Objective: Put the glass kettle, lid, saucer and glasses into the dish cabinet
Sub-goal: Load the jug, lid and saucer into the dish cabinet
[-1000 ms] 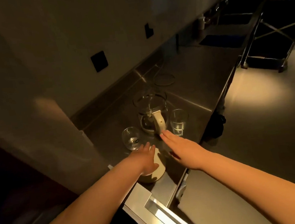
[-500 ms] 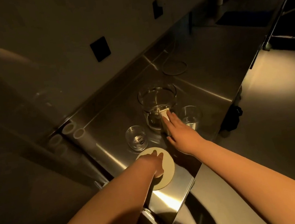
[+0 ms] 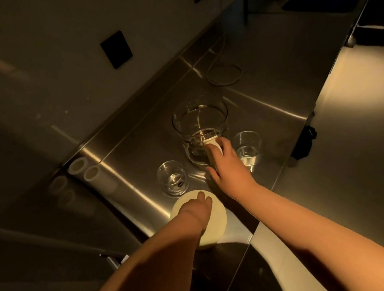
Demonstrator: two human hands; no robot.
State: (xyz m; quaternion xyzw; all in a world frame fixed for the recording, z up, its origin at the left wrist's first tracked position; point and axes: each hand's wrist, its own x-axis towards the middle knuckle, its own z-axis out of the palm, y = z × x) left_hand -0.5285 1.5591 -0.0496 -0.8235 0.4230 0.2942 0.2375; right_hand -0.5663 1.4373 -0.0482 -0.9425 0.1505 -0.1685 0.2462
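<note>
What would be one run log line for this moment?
right hand: grips kettle handle | left hand: on saucer | two glasses on counter | nothing lifted yet

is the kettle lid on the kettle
No, the glass kettle stands open-topped, while the left hand rests on a round cream disc beside it.

The left hand (image 3: 197, 208) covers much of the pale saucer (image 3: 217, 219). The right hand (image 3: 228, 165) hides the lower part of the kettle's handle (image 3: 211, 144).

Dim amber light falls over the long brushed-steel table (image 3: 273, 67), which runs far along a plain grey wall (image 3: 42, 55) bearing a black square wall plate (image 3: 116, 49); pale smooth floor (image 3: 362, 124) lies right.
</note>
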